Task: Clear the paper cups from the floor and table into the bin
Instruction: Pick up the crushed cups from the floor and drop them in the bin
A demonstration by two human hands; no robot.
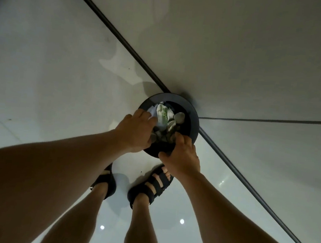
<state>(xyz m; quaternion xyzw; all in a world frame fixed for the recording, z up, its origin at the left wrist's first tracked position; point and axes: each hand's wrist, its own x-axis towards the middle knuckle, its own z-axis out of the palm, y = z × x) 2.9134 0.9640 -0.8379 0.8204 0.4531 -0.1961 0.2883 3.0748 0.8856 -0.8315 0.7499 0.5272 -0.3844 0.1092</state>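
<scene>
Both hands at the round black bin (194,116) in the wall (260,52) corner.
Crumpled paper cups (178,117) lie inside. The right hand (181,158) clenches its fingers (180,139) over the near rim. The left hand (135,132) reaches in among the cups, its grip unclear. Open floor (43,71) lies to the left.

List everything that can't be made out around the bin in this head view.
- Left hand: its fingertips dip into the bin behind its own knuckles, so it is unclear whether they grip anything.
- Paper cups: no count is possible. They are piled with crumpled paper, dimly lit and partly under the left hand.
- Bin wall and base: hidden below the rim when seen from above.
- Near rim: partly covered by the right hand gripping it.
</scene>
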